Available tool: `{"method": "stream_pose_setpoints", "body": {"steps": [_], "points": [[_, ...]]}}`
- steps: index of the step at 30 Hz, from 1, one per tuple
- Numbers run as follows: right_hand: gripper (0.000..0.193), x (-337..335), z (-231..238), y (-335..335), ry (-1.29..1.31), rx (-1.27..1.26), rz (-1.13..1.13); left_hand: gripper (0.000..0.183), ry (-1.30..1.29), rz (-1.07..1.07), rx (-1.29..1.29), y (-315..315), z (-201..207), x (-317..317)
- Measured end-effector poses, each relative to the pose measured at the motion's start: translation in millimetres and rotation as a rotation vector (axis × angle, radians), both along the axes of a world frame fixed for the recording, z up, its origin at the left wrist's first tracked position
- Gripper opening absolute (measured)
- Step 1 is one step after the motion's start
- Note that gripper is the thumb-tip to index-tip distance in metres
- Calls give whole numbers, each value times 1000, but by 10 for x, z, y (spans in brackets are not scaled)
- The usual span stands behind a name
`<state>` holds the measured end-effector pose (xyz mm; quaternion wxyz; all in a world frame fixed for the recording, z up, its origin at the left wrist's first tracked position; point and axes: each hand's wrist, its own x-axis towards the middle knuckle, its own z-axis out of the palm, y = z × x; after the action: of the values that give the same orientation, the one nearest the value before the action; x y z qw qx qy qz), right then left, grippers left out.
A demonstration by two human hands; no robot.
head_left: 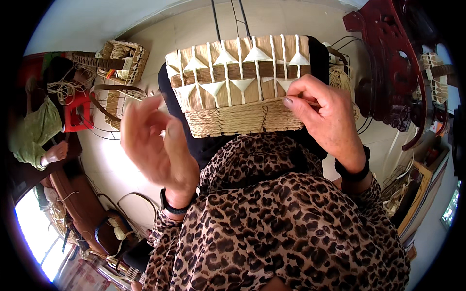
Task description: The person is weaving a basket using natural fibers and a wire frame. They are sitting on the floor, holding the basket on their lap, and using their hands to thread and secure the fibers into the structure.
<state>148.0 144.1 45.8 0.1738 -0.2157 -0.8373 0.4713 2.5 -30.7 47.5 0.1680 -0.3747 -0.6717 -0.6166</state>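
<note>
A woven basket (242, 118) rests across my lap. Its upper face has pale strips, a brown band and white strands fanned into triangles; twisted straw cord runs in rows along the near side. My right hand (323, 109) is at the basket's right part, thumb and index finger pinched close against it where the strands meet the cord rows. What lies between those fingertips is too small to make out. Off the basket's left side, my left hand (158, 140) is raised in the air, blurred by motion, its thumb apart from the fingers.
Black rods (229, 19) stick out beyond the basket. On the tiled floor at far left sits another woven basket (141, 65) with cord in it, near a red stool (77, 116). A co-worker's hand (56, 153) shows at left. Dark red carved furniture (388, 53) stands at right.
</note>
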Motion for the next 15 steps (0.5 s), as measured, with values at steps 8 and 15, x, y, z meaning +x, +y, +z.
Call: {"method": "stream_pose_setpoints", "body": {"steps": [8,15], "points": [[11,-18,-54,-92,41,8,-20,34,518,-361,-454,36,-49,189],[13,24,25,-138,-15,-121,-61,36,490,-242,-674,1,-212,322]]}}
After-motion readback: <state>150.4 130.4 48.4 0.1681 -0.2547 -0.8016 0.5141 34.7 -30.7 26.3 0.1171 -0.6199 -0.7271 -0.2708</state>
